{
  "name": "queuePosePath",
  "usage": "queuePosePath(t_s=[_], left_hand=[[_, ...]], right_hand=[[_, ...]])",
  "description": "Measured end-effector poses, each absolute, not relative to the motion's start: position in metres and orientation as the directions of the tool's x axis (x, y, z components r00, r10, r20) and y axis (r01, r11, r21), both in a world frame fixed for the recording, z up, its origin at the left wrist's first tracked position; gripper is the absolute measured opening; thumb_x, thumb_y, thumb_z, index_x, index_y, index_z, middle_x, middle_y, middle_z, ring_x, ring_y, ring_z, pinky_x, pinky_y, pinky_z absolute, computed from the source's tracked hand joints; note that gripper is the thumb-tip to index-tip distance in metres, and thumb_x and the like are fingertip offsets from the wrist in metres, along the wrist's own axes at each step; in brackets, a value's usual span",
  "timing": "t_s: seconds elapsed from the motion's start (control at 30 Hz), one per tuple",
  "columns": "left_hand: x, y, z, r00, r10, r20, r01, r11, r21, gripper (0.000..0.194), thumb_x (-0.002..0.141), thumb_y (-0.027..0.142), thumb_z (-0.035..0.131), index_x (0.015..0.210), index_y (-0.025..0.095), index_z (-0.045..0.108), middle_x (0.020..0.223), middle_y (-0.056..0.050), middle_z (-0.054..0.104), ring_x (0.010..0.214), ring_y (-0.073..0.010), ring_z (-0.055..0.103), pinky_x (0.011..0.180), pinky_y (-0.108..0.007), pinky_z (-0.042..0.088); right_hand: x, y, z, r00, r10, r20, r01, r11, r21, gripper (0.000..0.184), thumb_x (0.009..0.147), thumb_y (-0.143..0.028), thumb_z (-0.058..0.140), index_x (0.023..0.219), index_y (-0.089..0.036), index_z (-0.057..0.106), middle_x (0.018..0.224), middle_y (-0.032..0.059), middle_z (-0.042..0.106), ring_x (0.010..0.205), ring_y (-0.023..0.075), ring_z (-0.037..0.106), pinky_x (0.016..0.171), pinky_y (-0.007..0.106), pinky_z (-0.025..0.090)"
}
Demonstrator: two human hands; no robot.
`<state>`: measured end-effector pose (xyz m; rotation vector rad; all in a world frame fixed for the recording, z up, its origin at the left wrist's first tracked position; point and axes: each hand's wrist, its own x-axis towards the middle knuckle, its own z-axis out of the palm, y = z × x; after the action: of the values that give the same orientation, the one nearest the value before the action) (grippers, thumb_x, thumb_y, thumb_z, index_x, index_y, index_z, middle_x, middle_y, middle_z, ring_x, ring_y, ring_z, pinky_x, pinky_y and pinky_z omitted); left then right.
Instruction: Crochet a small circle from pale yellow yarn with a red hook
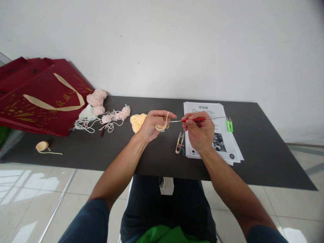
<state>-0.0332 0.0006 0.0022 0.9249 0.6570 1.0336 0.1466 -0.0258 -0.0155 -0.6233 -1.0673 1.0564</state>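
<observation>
Dark grey rectangular worktop [275,158], pale wall behind. At frame centre, my left hand [152,125] pinches the small cream crocheted piece [161,128]; my right grip [199,130] clamps the red-handled metal crochet hook [194,119].

Bright, diffuse daylight. Window glare on the floor tiles [35,182] beyond the table's [273,145] near-left corner, another bright patch bottom right. Soft, faint shadows; wall [164,50] pale grey, darker top-right corner. Wide-angle distortion twd edges; small print on the sheets [202,135] soft, mostly illegible.
</observation>
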Motion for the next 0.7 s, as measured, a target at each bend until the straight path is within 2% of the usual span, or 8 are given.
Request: queuePosePath(t_s=[0.23, 0.5, 0.6, 0.7], left_hand=[[-0.034, 0.002, 0.002, 0.438, 0.898, -0.037, -0.464, 0.261, 0.847, 0.038, 0.050, 0.013, 0.058, 0.080, 0.009, 0.081, 0.048, 0.001, 0.049, 0.047, -0.0087, 0.036, 0.051, -0.027, 0.028], [-0.037, 0.004, 0.000, 0.486, 0.872, -0.058, -0.488, 0.326, 0.810, 0.036, 0.049, 0.015, 0.059, 0.077, 0.007, 0.081, 0.051, -0.003, 0.054, 0.049, -0.0109, 0.043, 0.051, -0.028, 0.028], [-0.037, 0.004, 0.001, 0.490, 0.870, -0.046, -0.487, 0.317, 0.814, 0.034, 0.051, 0.015, 0.062, 0.078, 0.008, 0.082, 0.051, -0.002, 0.054, 0.049, -0.0110, 0.045, 0.051, -0.028, 0.030], [-0.036, 0.003, 0.001, 0.420, 0.907, -0.015, -0.492, 0.242, 0.836, 0.027, 0.056, 0.013, 0.074, 0.081, 0.013, 0.083, 0.060, -0.003, 0.062, 0.055, -0.0110, 0.051, 0.055, -0.027, 0.036]], right_hand=[[0.146, -0.028, -0.013, 0.089, 0.914, 0.395, -0.418, 0.395, -0.818, 0.016, 0.082, -0.023, 0.085, 0.086, -0.024, 0.070, 0.086, -0.0008, 0.078, 0.060, 0.0093, 0.066, 0.052, 0.023, 0.052], [0.146, -0.029, -0.007, 0.078, 0.942, 0.327, -0.432, 0.328, -0.840, 0.021, 0.081, -0.031, 0.087, 0.084, -0.025, 0.067, 0.084, -0.0014, 0.076, 0.058, 0.0085, 0.063, 0.051, 0.023, 0.050], [0.146, -0.028, -0.004, 0.040, 0.959, 0.280, -0.490, 0.263, -0.831, 0.023, 0.079, -0.031, 0.089, 0.083, -0.025, 0.068, 0.082, -0.0017, 0.076, 0.058, 0.0076, 0.062, 0.051, 0.021, 0.050], [0.147, -0.026, -0.003, -0.003, 0.986, 0.169, -0.572, 0.137, -0.808, 0.024, 0.077, -0.032, 0.091, 0.081, -0.024, 0.069, 0.081, -0.0026, 0.076, 0.060, 0.0063, 0.063, 0.052, 0.016, 0.052]])
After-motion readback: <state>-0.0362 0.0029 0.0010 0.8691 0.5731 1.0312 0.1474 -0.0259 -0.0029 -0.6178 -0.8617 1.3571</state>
